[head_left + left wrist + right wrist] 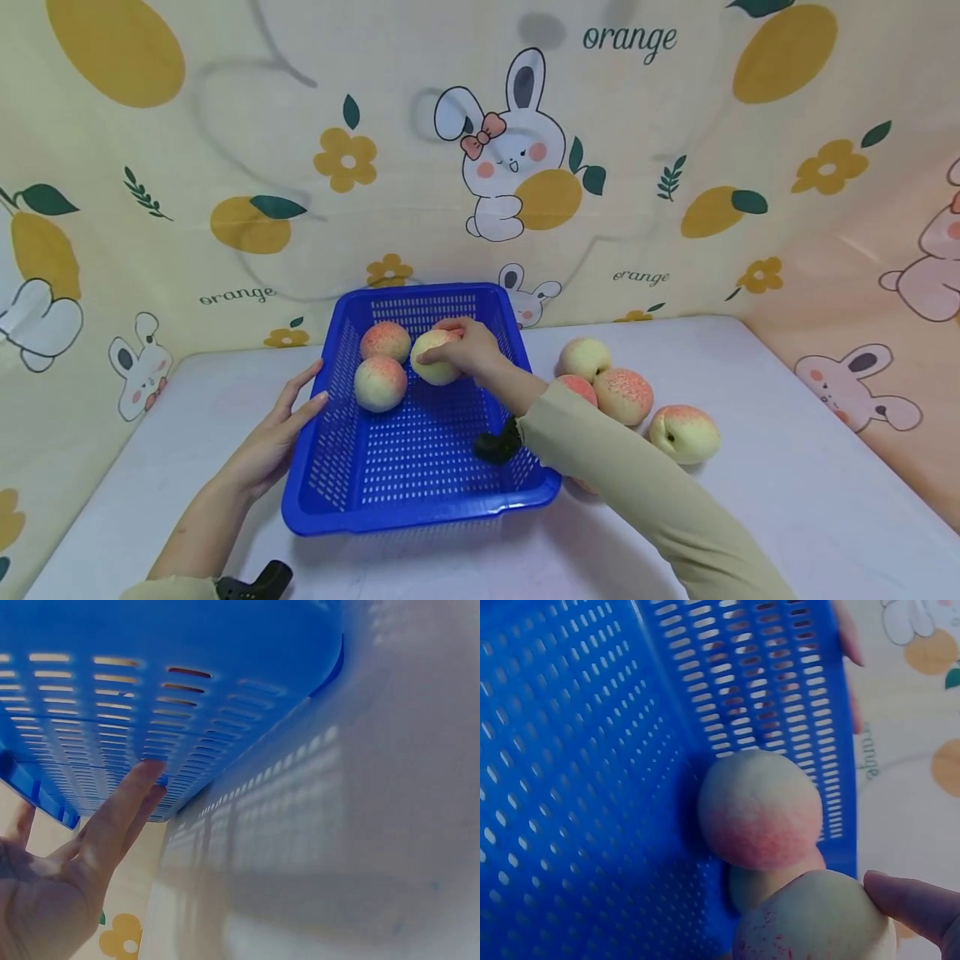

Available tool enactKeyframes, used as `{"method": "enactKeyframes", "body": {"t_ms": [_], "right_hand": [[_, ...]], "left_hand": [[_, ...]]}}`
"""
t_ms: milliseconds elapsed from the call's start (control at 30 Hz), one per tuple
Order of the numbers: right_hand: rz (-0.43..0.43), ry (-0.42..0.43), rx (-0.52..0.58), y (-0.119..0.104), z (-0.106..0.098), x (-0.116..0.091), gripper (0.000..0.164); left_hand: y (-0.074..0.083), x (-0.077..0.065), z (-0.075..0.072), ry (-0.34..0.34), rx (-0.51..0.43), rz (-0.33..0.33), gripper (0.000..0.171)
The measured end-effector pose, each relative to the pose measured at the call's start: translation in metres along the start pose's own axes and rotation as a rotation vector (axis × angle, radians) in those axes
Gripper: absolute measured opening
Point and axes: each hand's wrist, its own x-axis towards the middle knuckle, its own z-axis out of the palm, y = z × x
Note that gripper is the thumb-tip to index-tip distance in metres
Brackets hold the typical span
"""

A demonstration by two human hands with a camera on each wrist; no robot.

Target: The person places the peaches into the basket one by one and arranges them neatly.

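Note:
My right hand [472, 348] grips a pale yellow and pink peach [433, 363] inside the blue plastic basket [420, 518], near its back. Its thumb lies on the peach in the right wrist view. Two more peaches sit to the left of it, a back peach [386, 342] and a front peach [380, 384], along the basket's left wall. On the basket's left side, my left hand [273, 442] rests with fairly straight fingers [124, 806] against the slotted outer wall and the thumb by the rim.
Right of the basket, several peaches lie on the white table [780, 467], among them a yellow peach [585, 358], a redder peach [624, 396] and a peach with a dark pit [684, 434]. Others are partly hidden by the right sleeve [637, 483]. A patterned cloth [645, 108] hangs behind.

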Motion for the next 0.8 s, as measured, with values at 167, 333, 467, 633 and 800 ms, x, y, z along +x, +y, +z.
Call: {"method": "enactKeyframes", "body": {"t_ms": [167, 333, 467, 633, 800], "right_hand": [[0.007, -0.005, 0.003, 0.001, 0.008, 0.002, 0.054], [0.026, -0.006, -0.007, 0.003, 0.012, 0.005, 0.057], [0.052, 0.006, -0.054, 0.004, 0.015, 0.006, 0.061], [0.035, -0.001, -0.143, 0.004, 0.019, 0.006, 0.064], [0.061, -0.03, -0.125, 0.004, 0.022, 0.007, 0.061]], "left_hand": [[-0.001, 0.0, 0.0, -0.004, -0.005, 0.002, 0.063], [-0.002, 0.001, -0.001, -0.01, -0.013, 0.002, 0.063], [-0.001, 0.001, -0.001, -0.009, -0.011, 0.003, 0.062], [-0.001, 0.001, 0.0, -0.001, -0.003, 0.003, 0.063], [-0.003, 0.0, -0.001, 0.003, 0.009, -0.002, 0.063]]}}
